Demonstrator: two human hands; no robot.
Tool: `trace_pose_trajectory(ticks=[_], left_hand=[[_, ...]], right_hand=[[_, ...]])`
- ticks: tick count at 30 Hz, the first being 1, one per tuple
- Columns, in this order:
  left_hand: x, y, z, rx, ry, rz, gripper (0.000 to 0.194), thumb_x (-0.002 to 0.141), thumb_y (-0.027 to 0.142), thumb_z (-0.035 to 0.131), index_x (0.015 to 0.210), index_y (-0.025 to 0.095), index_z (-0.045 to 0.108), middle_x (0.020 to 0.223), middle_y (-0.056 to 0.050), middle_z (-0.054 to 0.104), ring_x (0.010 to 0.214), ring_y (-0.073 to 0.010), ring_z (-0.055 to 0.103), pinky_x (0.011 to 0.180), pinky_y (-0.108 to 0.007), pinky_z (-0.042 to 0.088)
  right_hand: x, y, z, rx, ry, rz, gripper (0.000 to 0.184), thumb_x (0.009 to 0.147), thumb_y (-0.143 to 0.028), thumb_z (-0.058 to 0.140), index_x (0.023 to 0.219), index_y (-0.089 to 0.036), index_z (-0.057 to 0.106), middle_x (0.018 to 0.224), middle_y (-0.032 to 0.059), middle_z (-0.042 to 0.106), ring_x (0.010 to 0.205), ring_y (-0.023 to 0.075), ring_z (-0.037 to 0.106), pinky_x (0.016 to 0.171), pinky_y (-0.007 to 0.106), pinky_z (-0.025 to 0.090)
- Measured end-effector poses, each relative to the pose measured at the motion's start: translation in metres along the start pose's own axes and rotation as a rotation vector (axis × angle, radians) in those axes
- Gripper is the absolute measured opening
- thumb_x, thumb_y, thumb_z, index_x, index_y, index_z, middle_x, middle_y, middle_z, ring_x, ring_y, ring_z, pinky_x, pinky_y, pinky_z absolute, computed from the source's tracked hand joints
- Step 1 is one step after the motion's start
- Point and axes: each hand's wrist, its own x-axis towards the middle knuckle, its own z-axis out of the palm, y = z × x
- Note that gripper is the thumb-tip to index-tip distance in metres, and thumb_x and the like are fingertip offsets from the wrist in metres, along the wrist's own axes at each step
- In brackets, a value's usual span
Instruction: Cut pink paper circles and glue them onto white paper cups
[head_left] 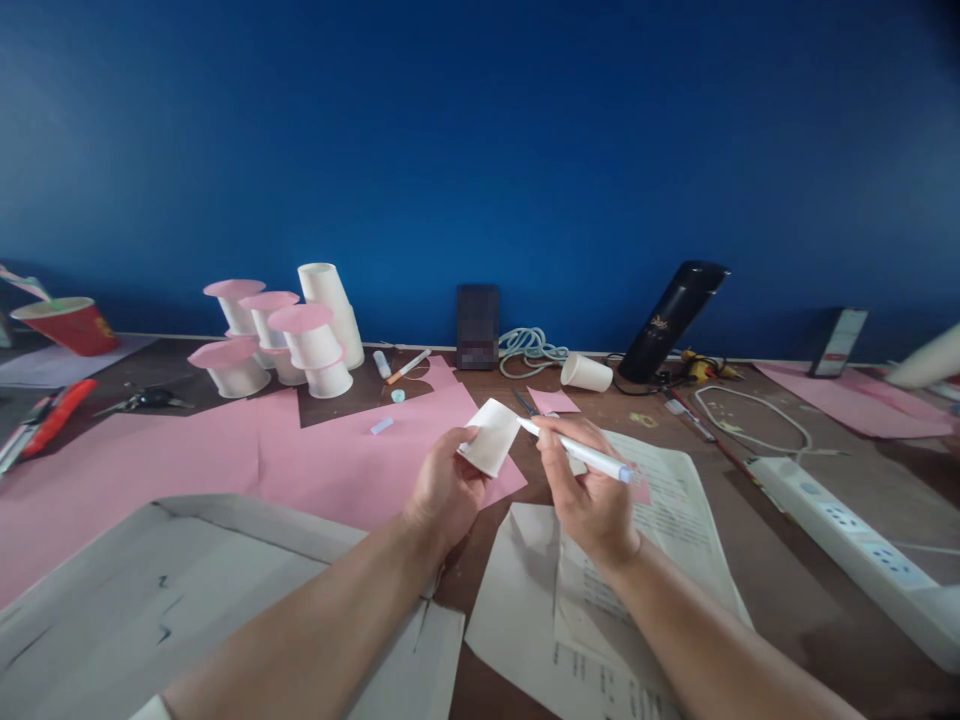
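Note:
My left hand (450,485) is wrapped round a small white paper cup (492,436), which it holds tilted above the table. In my right hand (592,500) is a white marker pen (589,457) with a light purple end. The pen's tip is close to the cup's right edge; I cannot tell whether it touches. Beneath my left hand lies a large pink paper sheet (352,450). Printed paper sheets (675,500) are under my right hand. A small pale purple pen cap (382,426) rests on the pink paper.
Several white paper cups with pink paper tops (304,335) stand at the back left, beside stacked cups (334,310). One cup (586,373) lies on its side near a coiled cable (525,350). A black bottle (671,320) leans against the wall. A power strip (847,540) lies right.

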Motion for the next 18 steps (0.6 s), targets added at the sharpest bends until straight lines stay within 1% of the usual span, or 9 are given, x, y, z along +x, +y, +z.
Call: trace_pose_trajectory(ticks=[4,9,14,18], left_hand=[[0.0008,-0.0022,-0.0009,0.046,-0.033,-0.011,0.013,0.077,0.013,0.060,0.088,0.008,0.063,0.083,-0.008,0.067,0.074,-0.0139,0.064,0.070,-0.023,0.053],[0.0004,-0.0037,-0.0016,0.086,-0.022,-0.011,0.017,0.078,0.014,0.060,0.093,0.008,0.064,0.085,-0.008,0.067,0.077,-0.0146,0.064,0.073,-0.024,0.052],[-0.0010,-0.0038,-0.0010,0.084,-0.039,-0.006,0.016,0.078,0.013,0.060,0.092,0.008,0.065,0.086,-0.009,0.068,0.079,-0.0154,0.064,0.077,-0.025,0.052],[-0.0009,-0.0037,-0.0011,0.077,-0.046,-0.019,0.015,0.079,0.014,0.059,0.091,0.009,0.065,0.087,-0.009,0.069,0.079,-0.0162,0.064,0.076,-0.026,0.052]], right_hand=[[-0.0001,0.0002,-0.0003,-0.014,-0.019,0.001,0.019,0.089,-0.014,0.057,0.105,-0.020,0.065,0.092,0.0049,0.071,0.086,0.0183,0.064,0.080,0.036,0.051],[0.0000,-0.0004,0.0004,-0.032,-0.025,-0.002,0.019,0.089,-0.014,0.056,0.105,-0.020,0.065,0.093,0.0054,0.071,0.086,0.0190,0.064,0.080,0.037,0.052],[0.0002,-0.0015,0.0005,-0.046,-0.032,-0.018,0.019,0.089,-0.014,0.056,0.105,-0.019,0.065,0.093,0.0051,0.072,0.087,0.0189,0.065,0.080,0.036,0.052],[0.0000,-0.0024,0.0006,-0.050,-0.042,-0.019,0.019,0.090,-0.014,0.055,0.105,-0.019,0.065,0.093,0.0053,0.072,0.087,0.0190,0.064,0.079,0.036,0.052]])
